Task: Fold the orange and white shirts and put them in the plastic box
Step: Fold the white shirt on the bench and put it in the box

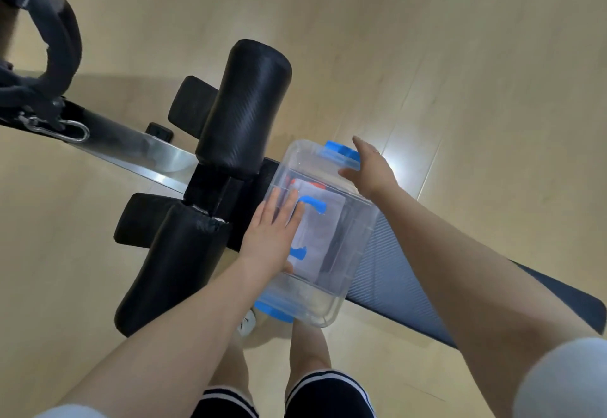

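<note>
A clear plastic box point(358, 237) with a clear lid, blue latches and a blue lid handle point(312, 203) rests on a padded bench. Through the lid I see a folded white shirt point(320, 237) lying on top, with a strip of the orange shirt point(317, 185) showing beyond it at the far end. My left hand point(272, 233) lies flat on the lid at its left side, fingers spread, beside the blue handle. My right hand point(369, 168) presses on the far right corner of the box, next to the far blue latch point(341, 151).
The box sits on the dark bench pad point(394, 279) of an exercise bench with black foam rollers point(243, 108) to the left and a metal rail point(157, 154). Black straps with a carabiner point(56, 128) hang at far left. Pale wood floor lies all around. My legs stand below the box.
</note>
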`<state>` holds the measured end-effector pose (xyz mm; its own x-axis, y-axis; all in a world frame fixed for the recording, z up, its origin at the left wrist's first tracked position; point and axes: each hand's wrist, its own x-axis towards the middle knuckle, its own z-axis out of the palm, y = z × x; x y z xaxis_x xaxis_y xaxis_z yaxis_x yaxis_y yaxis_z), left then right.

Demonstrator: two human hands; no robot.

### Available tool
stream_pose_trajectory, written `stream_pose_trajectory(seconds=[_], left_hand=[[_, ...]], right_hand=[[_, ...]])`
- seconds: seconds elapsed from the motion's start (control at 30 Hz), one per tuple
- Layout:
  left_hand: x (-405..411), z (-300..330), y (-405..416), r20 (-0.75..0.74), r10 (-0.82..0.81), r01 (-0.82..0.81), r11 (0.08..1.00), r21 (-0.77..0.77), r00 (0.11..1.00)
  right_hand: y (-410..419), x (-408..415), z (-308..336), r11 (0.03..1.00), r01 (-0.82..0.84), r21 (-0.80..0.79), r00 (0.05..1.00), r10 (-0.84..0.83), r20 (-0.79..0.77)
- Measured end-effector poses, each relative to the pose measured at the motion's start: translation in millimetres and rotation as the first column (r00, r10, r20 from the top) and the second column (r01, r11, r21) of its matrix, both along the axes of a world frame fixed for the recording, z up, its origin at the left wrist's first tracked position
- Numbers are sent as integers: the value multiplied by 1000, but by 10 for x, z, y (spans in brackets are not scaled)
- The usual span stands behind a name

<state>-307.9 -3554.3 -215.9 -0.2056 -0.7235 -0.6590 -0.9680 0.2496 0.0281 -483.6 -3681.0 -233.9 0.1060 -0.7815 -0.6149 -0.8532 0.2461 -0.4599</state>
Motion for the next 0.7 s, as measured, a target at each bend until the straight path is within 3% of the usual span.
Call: stream_pose_trajectory(seconds=[0.07,0.17,0.37,0.43,0.5,0.53,0.6,0.7], left_hand=[[-24,-14,2,16,6,-7,1000,19,1000],[-65,-13,8,42,24,-25,999,22,999],[-131,11,21,48,61,-63,997,34,997],[-166,62,58,34,147,-147,989,21,989],[-180,127,161,-9,353,-353,935,-24,936],[-175,155,235,-53,491,-493,869,-48,870],[-134,160,403,-169,754,-771,633,-74,635],[-68,192,594,-207,969,-985,154,82,134]], right_hand=[[-99,18,-6,998,26,60,999,-29,46],[-138,38,22,994,-112,-18,989,110,-95],[62,129,58,984,-75,-158,989,53,-140],[144,143,62,972,-90,-217,984,53,-170],[266,118,75,964,-83,-253,981,35,-188],[361,82,98,965,-54,-255,980,2,-199],[609,-21,127,969,68,-237,976,-114,-186],[1049,-148,138,931,360,-63,931,-363,-38]])
